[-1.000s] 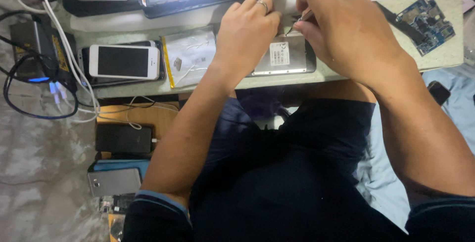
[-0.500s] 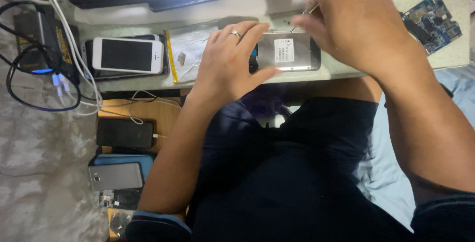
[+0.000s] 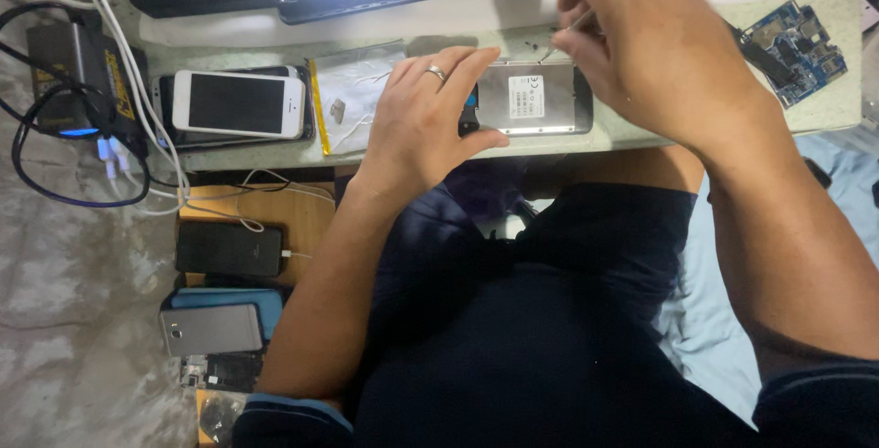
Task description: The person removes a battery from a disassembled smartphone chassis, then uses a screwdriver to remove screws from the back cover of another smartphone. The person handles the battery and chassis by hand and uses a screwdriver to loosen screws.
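Two hands work on a grey phone (image 3: 536,100) lying back-up on the table's near edge (image 3: 275,153). Left hand (image 3: 430,128) grips the phone's left end, fingers curled. Right hand (image 3: 650,54) pinches thin tweezers (image 3: 566,34) above its top edge. One white phone (image 3: 238,103) lies well apart.

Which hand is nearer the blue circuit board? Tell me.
Right. The right hand, holding a thin tool, sits just beside the blue circuit board; the left hand steadies the opened phone, farther away.

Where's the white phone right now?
In the head view, the white phone lies face up at the table's left, on a dark phone, between the clear plastic bag and the black charger.
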